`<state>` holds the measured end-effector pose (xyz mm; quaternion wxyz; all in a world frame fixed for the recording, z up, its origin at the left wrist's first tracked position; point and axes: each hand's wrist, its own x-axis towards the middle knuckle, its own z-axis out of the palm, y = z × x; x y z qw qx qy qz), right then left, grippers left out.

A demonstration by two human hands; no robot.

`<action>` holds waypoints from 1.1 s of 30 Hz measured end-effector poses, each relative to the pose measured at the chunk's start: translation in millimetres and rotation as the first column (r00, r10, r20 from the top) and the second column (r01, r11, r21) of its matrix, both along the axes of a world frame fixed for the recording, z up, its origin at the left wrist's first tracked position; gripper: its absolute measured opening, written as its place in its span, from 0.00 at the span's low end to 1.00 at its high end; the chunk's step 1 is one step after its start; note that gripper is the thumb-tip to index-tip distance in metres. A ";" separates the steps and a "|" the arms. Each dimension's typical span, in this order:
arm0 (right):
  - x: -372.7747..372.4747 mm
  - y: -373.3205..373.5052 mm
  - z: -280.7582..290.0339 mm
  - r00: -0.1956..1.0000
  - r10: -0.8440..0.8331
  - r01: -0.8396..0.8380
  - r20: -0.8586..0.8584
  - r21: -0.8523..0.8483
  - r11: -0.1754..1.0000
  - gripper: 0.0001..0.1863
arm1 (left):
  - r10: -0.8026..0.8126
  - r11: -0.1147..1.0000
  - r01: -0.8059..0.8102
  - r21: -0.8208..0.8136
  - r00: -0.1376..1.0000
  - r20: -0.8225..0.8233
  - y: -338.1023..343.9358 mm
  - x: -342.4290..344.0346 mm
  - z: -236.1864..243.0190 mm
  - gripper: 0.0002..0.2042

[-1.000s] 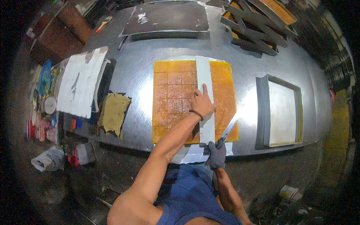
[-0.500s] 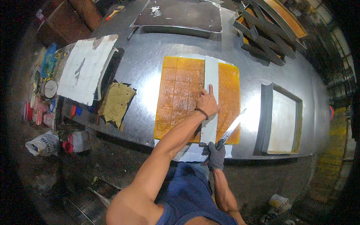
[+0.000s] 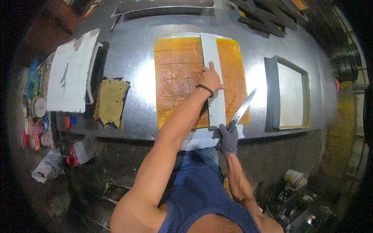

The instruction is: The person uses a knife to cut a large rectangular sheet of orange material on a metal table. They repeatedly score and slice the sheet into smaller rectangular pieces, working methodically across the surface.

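A flat amber-coloured slab point(image 3: 176, 70), scored with a grid on its left part, lies on the metal table. Across it, from far edge to near edge, runs a pale grey straight strip point(image 3: 217, 106). My bare left hand point(image 3: 211, 79) presses on the strip, index finger stretched forward along it and thumb out to the right; the other fingertips are partly hidden. At the slab's near edge my right hand point(image 3: 229, 140), in a grey glove, is closed round the handle of a long knife point(image 3: 243, 108). Its blade points up and right, beside the strip's near end.
A shallow rectangular frame point(image 3: 272, 93) stands on the table to the right. To the left are a folded olive-brown cloth point(image 3: 111, 101) and a worn white board point(image 3: 70, 73). Dark metal troughs point(image 3: 264, 17) are stacked at the far right. The table's near edge runs just before me.
The whole view has shifted and turned a little, so the table sits higher in it. My left hand still presses the strip, and my gloved right hand still grips the knife.
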<state>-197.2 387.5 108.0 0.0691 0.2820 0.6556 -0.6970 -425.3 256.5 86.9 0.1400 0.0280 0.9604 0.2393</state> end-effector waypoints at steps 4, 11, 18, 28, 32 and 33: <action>-0.6 1.9 -4.3 0.998 -0.061 0.061 0.004 -0.086 0.994 0.11 | -0.062 0.998 0.061 0.021 0.998 0.005 -5.8 -4.2 -3.1 0.65; -1.3 -0.6 -7.1 0.999 -0.042 0.042 0.018 0.000 0.999 0.12 | 0.082 0.988 -0.099 0.116 0.987 0.140 -5.4 2.5 17.5 0.61; -6.1 7.1 3.8 0.996 0.024 -0.025 0.090 0.006 1.000 0.13 | 0.046 0.988 -0.063 0.140 0.991 0.127 -8.6 3.8 12.6 0.63; -106.6 34.6 65.5 0.914 0.402 -0.377 0.059 0.490 0.786 0.26 | -0.012 0.996 0.007 0.086 0.998 0.060 -9.3 5.3 15.9 0.65; -186.5 10.2 32.7 0.773 0.625 -0.243 -0.105 0.861 0.446 0.28 | -0.019 0.995 0.005 0.097 0.989 0.147 -10.0 3.2 20.9 0.61; -202.2 5.5 22.5 0.751 0.635 -0.214 -0.184 0.841 0.497 0.28 | -0.025 0.998 0.018 0.068 0.994 0.103 -9.8 4.2 22.2 0.61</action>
